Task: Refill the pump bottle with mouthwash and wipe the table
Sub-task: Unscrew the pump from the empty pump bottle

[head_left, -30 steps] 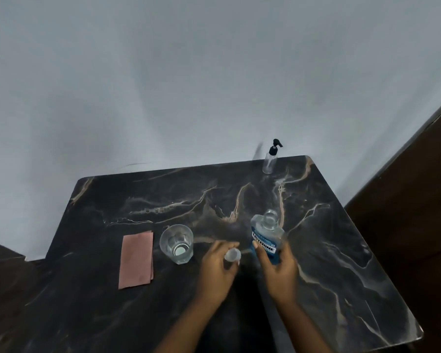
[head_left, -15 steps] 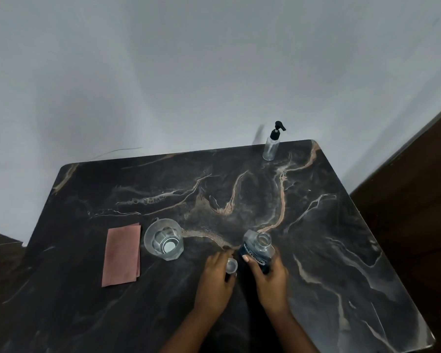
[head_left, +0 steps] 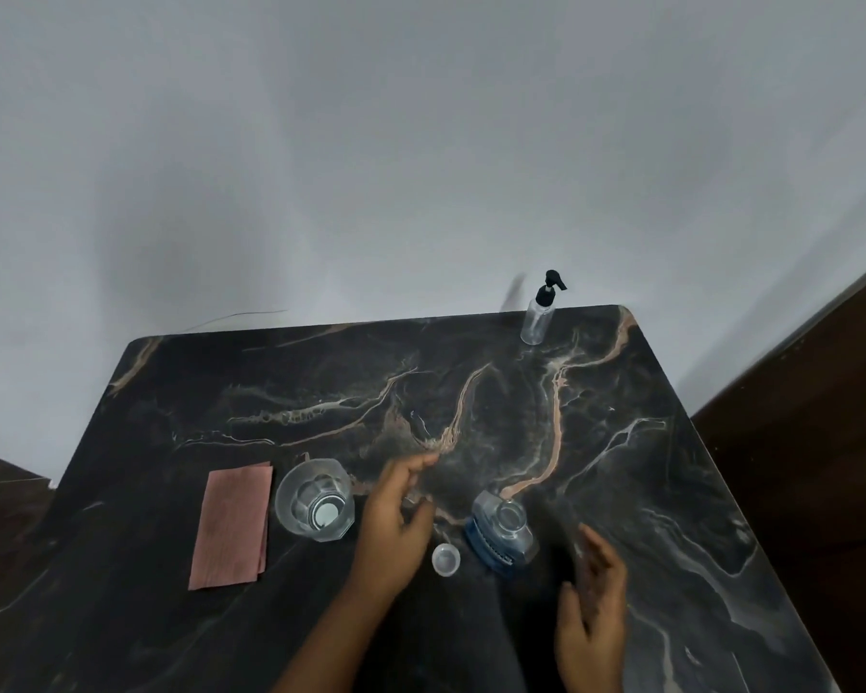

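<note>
A blue mouthwash bottle [head_left: 500, 537] stands uncapped on the dark marble table [head_left: 521, 417], near the front. Its small clear cap [head_left: 445, 559] lies on the table just left of the bottle. My left hand [head_left: 393, 527] hovers left of the cap with loose fingers and holds nothing. My right hand [head_left: 593, 607] is open to the right of the bottle, apart from it. A clear pump bottle [head_left: 538, 317] with a black pump head stands at the table's far edge, well beyond both hands.
A clear faceted glass [head_left: 315, 500] stands left of my left hand. A folded pink cloth [head_left: 231, 525] lies flat left of the glass. A grey wall rises behind the table, and a dark wooden panel [head_left: 821, 417] flanks the right side.
My left hand has set the cap down on the table and lifted away. My right hand has let go of the mouthwash bottle and drawn back to the right.
</note>
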